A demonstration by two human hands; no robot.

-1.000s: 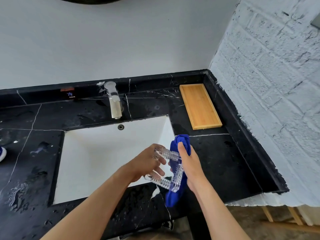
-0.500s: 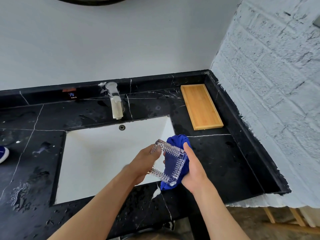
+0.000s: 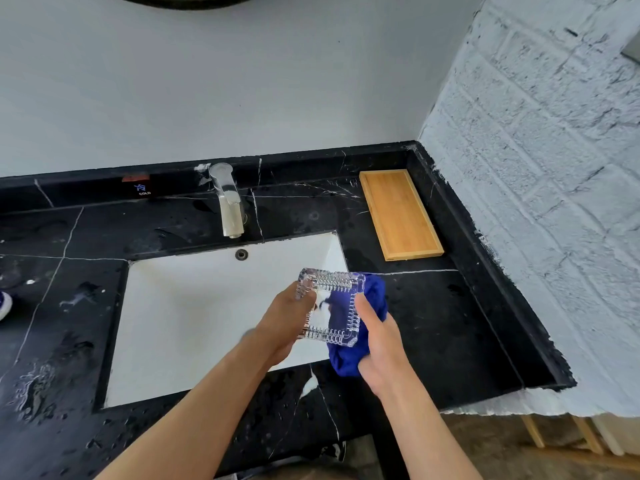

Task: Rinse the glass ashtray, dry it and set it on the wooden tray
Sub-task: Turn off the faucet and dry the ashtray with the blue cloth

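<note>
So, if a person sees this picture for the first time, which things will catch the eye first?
First the glass ashtray, held over the right part of the white sink by the left hand, while the right hand presses a bright blue cloth against it. Next the wooden tray, lying empty on the black marble counter by the right wall.

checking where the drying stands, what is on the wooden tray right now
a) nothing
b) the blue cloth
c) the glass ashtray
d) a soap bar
a: the wooden tray lies bare on the black counter, while the glass ashtray is held over the sink between the left hand and the right hand, which holds the blue cloth.
</note>
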